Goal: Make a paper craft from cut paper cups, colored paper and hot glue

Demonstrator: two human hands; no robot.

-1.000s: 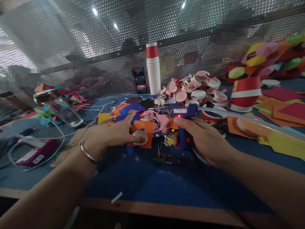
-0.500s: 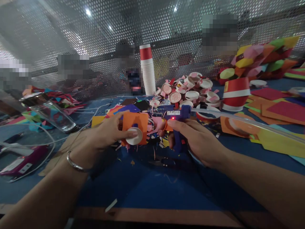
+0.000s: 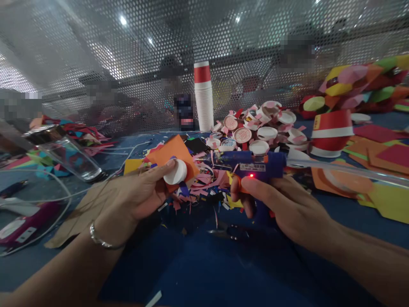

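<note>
Between the thumb and fingers of my left hand (image 3: pixel 145 187) is an orange paper square (image 3: pixel 180 153) with a white paper disc (image 3: pixel 175 171) against its face; the thumb presses on the disc. A dark blue strip (image 3: pixel 184 188) shows at the square's lower edge. My right hand (image 3: pixel 277 200) is wrapped around a blue hot glue gun (image 3: pixel 266 164) with its red light lit and a finger at the orange trigger. The nozzle points left, close to the orange square. A long clear glue stick (image 3: pixel 345 169) sticks out of the gun's back.
Paper scraps (image 3: pixel 207 183) and scissors (image 3: pixel 228 232) lie on the blue table. Behind them are a pile of cut cup bottoms (image 3: pixel 266 133), a cup stack (image 3: pixel 203 102) and red-and-white cups (image 3: pixel 332 132). A glass bottle (image 3: pixel 72 153) and a purple power strip (image 3: pixel 28 226) with white cables are left.
My left hand has turned the orange square so it tilts, with the disc still held. The glue gun has moved right and slightly down, away from the square.
</note>
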